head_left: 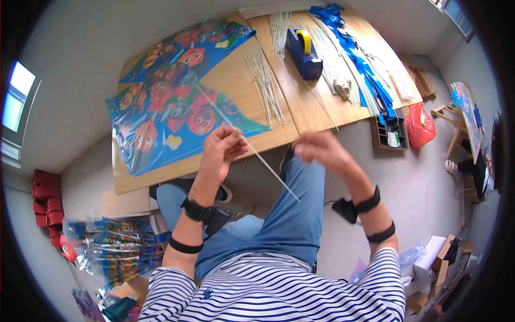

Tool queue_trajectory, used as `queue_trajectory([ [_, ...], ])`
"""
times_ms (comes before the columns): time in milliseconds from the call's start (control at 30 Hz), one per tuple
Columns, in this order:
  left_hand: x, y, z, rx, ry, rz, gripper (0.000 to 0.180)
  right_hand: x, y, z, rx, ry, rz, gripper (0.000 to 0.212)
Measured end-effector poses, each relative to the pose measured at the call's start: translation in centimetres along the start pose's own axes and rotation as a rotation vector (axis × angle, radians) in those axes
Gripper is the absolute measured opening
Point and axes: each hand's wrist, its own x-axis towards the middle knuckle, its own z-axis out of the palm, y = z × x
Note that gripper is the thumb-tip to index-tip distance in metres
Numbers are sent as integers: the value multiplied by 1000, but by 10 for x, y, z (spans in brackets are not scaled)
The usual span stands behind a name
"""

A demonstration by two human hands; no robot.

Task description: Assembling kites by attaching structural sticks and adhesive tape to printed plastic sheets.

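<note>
My left hand [220, 154] pinches a thin white rod [271, 170] between thumb and fingertips above the table's near edge. The rod runs slantwise, its far end over the printed sheets and its near end above my right thigh. My right hand [324, 152] hovers to the right of the rod, apart from it; its fingers are smeared by motion. Ahead on the left lies a blue plastic sheet [140, 156] with colourful cartoon figures, shaped like a kite sail. A second such sheet [217, 53] lies partly under or behind it.
The wooden table [284, 137] bears loose white rods [264, 86], a dark blue tape dispenser [307, 60] with yellow tape core, and blue strips [370, 78]. A red bag [420, 127] and a box [390, 134] stand right. Wrapped packages [126, 244] lie on the left.
</note>
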Motion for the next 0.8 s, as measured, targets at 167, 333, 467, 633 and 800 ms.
queue_trajectory([
  [167, -3, -1, 7, 46, -4, -12, 8, 115, 9, -122, 122, 600, 59, 35],
  [333, -6, 0, 8, 110, -15, -51, 8, 181, 2, -161, 99, 648, 115, 37],
  [467, -1, 1, 8, 133, -16, -79, 8, 211, 6, -171, 17, 692, 224, 27],
  [633, 12, -1, 20, 137, -42, -104, 7, 221, 1, -176, -18, 735, 268, 20],
  [800, 29, -2, 47, 135, -104, -139, 9, 182, -11, -177, 156, 630, 14, 23],
])
